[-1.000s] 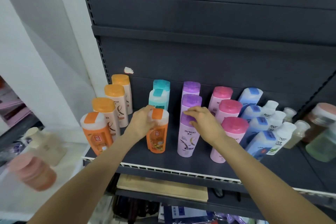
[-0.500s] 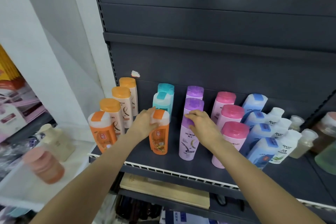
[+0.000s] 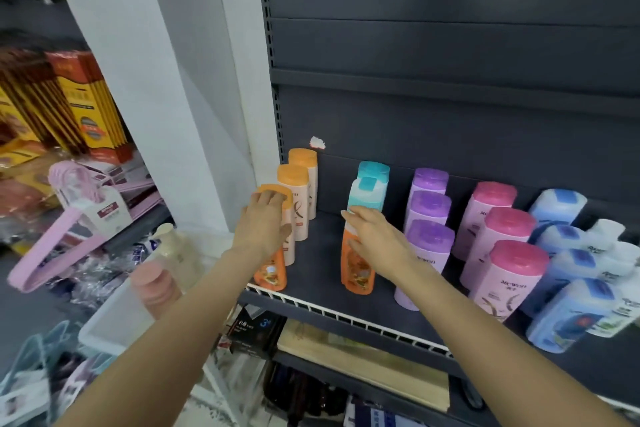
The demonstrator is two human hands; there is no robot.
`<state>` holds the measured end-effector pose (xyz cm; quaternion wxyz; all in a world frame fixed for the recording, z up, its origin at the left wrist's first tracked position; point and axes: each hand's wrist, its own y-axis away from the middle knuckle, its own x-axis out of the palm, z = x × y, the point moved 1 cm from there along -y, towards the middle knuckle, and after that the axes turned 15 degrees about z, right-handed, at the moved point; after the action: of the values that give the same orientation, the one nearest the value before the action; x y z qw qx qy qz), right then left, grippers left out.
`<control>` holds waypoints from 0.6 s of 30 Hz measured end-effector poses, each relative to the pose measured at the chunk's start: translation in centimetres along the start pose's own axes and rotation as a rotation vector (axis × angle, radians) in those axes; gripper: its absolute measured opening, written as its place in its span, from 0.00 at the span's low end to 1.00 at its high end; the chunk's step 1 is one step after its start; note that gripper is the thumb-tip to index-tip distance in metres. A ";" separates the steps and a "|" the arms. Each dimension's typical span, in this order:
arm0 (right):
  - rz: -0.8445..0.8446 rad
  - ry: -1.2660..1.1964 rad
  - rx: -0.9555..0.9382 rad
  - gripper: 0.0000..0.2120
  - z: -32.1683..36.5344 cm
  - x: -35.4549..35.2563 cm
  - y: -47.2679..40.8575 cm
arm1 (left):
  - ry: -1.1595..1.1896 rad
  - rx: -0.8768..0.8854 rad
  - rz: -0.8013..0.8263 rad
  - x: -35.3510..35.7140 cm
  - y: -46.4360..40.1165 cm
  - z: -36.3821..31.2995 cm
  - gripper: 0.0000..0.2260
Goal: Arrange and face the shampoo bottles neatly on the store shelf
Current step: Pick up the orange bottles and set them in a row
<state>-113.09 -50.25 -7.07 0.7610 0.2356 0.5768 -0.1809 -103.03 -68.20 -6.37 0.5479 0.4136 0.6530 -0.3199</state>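
Head view: left fingers (image 3: 268, 199) curl over the cap of the third cream bottle (image 3: 289, 236) in the orange-capped row, the left hand (image 3: 263, 224) covering a small orange bottle (image 3: 272, 274) at the shelf (image 3: 318, 250) front edge. Right fingers (image 3: 356, 217) wrap the top of a second orange bottle (image 3: 356, 267), the right hand (image 3: 379, 241) gripping it upright just ahead of two teal-capped bottles (image 3: 369, 191). Purple bottles (image 3: 427, 215), pink bottles (image 3: 502, 236) and blue bottles (image 3: 568, 274) stand in rows to the right.
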 end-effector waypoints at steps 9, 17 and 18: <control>-0.004 0.122 0.130 0.36 0.2 1.9 -2.1 | -0.032 0.113 0.170 0.4 -1.6 5.2 0.25; -0.040 0.136 0.126 0.30 0.3 2.0 -2.3 | 0.072 0.255 0.173 -0.5 -1.1 3.9 0.23; -0.045 0.123 0.119 0.28 0.4 1.8 -2.2 | 0.140 0.261 0.145 -0.9 -0.8 3.9 0.23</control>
<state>-113.52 -52.32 -9.09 0.7044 0.2783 0.6159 -0.2170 -101.96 -72.13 -6.26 0.4645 0.5487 0.6107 -0.3321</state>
